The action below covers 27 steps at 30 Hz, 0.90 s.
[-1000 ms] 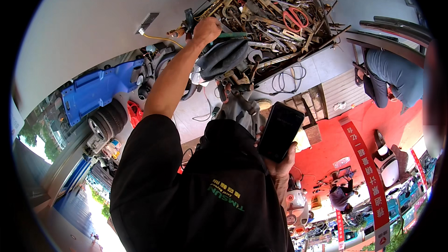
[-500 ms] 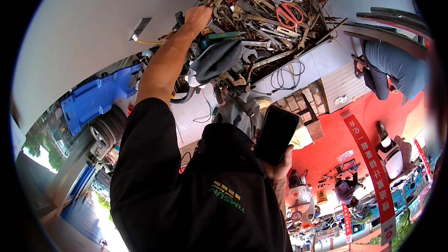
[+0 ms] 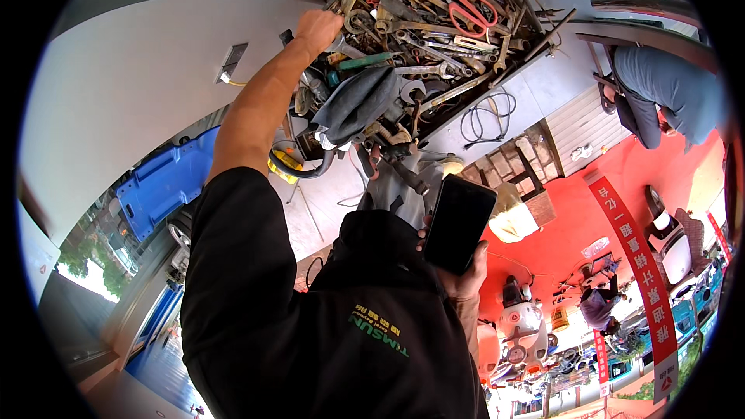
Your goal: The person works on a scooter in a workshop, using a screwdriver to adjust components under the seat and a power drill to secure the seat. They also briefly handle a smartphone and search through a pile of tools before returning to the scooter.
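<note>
My left hand [image 3: 320, 29] reaches far forward to the left edge of a metal tray [image 3: 535, 15] heaped with worn tools. Its fingers are curled closed, and whatever lies inside them is hidden. Several wrenches are piled beside it, along with a green-handled tool [image 3: 366, 61] and red-handled scissors [image 3: 472, 15]. A dark grey cloth-like piece [image 3: 355, 105] drapes over the near side of the heap. Close to my body, my right hand [image 3: 468, 278] grips a black smartphone [image 3: 460, 225] with a dark screen.
A coiled black cable [image 3: 489, 118] lies right of the tray. A wall socket with a plug [image 3: 231, 66] is at left, above a blue plastic panel [image 3: 167, 182]. Another person [image 3: 667, 93] bends at the far right. Scooters [image 3: 521, 330] stand beyond a red floor.
The view has shifted slightly, and a yellow item now shows below my left forearm. My left hand stays at the tray's edge; the smartphone stays in my right hand.
</note>
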Motion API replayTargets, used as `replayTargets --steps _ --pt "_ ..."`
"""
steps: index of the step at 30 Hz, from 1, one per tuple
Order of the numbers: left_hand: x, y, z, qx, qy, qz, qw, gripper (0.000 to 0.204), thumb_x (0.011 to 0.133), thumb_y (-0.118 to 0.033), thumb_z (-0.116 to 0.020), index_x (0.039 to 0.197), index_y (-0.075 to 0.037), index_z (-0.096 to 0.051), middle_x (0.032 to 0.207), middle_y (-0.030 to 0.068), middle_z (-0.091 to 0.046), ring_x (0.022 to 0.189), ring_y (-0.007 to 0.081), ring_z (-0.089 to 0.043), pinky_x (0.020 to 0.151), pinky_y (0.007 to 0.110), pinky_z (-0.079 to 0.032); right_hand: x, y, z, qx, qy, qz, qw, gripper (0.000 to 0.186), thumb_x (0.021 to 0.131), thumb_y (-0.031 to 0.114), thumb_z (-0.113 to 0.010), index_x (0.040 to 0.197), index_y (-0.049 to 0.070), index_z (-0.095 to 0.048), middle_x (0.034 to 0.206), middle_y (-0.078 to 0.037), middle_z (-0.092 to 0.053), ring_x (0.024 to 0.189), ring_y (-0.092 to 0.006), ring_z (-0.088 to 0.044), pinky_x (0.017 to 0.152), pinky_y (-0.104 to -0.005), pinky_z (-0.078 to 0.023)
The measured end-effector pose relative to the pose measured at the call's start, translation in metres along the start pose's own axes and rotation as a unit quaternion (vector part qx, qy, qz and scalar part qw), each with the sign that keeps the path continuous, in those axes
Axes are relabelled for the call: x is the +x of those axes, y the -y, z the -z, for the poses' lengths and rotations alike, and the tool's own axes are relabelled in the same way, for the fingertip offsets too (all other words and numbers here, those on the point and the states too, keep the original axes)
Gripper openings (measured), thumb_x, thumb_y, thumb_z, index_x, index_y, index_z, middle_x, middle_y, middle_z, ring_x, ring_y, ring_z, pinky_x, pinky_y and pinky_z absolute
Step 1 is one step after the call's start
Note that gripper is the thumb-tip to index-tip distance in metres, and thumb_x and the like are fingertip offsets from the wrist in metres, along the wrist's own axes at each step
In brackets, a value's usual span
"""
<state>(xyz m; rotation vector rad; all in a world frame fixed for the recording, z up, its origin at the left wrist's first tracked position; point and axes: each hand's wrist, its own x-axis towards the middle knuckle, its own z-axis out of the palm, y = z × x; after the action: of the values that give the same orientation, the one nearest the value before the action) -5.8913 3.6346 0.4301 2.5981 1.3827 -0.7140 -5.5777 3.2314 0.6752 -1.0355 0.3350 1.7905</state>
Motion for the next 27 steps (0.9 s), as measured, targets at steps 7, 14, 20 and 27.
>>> replayTargets --steps 7,14,20,27 --pt "0.005 -0.005 -0.004 -0.025 -0.004 0.024 0.999 0.014 0.087 -0.012 -0.065 0.088 -0.009 -0.078 0.093 0.0165 -0.077 0.089 0.0384 -0.076 0.074 0.051 -0.059 0.003 -0.003 -0.004 0.006 0.003 0.007 1.0 0.107 0.09 0.08 -0.057 0.155 -0.003 -0.042 0.143 -0.026 -0.058 0.119 -0.0381 -0.064 0.095 -0.0488 -0.054" --pt "0.002 -0.002 -0.01 0.023 -0.002 -0.023 0.999 0.015 0.088 -0.011 -0.064 0.084 -0.01 -0.079 0.087 0.0148 -0.078 0.085 0.0355 -0.077 0.069 0.048 -0.06 0.003 -0.009 0.002 0.033 0.031 -0.003 0.999 0.11 0.09 0.076 -0.064 0.159 -0.004 -0.034 0.149 -0.029 -0.053 0.125 -0.0378 -0.063 0.102 -0.0484 -0.054" --pt "-0.004 -0.005 -0.007 0.008 -0.013 -0.035 0.999 0.016 0.087 -0.011 -0.066 0.098 -0.01 -0.077 0.086 0.0158 -0.077 0.083 0.036 -0.076 0.068 0.049 -0.06 0.003 -0.015 0.001 0.029 0.033 -0.004 0.999 0.11 0.09 0.076 -0.064 0.158 -0.005 -0.036 0.148 -0.029 -0.054 0.125 -0.0377 -0.063 0.102 -0.0483 -0.054" --pt "-0.019 0.001 -0.004 -0.212 -0.148 -0.002 0.966 0.018 0.087 -0.018 -0.07 0.102 -0.008 -0.07 0.093 0.0154 -0.075 0.087 0.0397 -0.071 0.077 0.048 -0.056 0.001 -0.012 -0.007 0.019 0.04 0.003 0.999 0.107 0.091 0.075 -0.062 0.158 -0.005 -0.037 0.147 -0.028 -0.055 0.125 -0.0378 -0.063 0.101 -0.048 -0.054"
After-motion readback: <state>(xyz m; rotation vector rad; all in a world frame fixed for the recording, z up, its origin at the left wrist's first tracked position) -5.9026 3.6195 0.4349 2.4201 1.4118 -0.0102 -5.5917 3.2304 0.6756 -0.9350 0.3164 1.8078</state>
